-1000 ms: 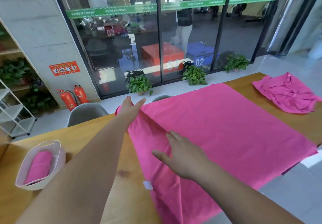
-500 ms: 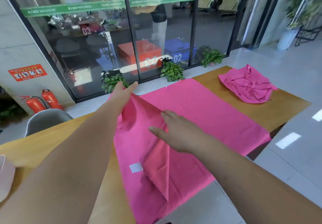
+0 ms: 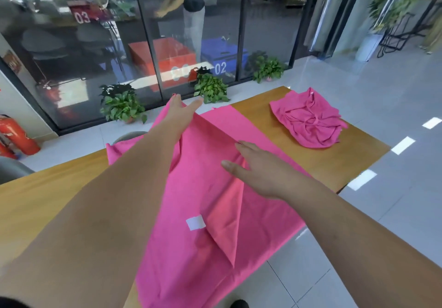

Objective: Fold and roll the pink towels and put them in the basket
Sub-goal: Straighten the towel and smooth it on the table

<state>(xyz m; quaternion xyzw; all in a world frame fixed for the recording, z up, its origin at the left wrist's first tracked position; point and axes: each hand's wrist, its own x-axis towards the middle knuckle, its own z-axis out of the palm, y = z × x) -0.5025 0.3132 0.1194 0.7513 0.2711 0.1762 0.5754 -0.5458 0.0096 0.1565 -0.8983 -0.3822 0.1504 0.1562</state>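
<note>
Your left hand [image 3: 183,113] lifts the far edge of the pink towel [image 3: 191,255]; its fingers look straight, but I cannot tell how it grips. Your right hand [image 3: 260,172] lies flat and open on the fold. The towel covers the counter [image 3: 334,161], overhanging its near edge, well apart from a crumpled towel [image 3: 308,121].
</note>
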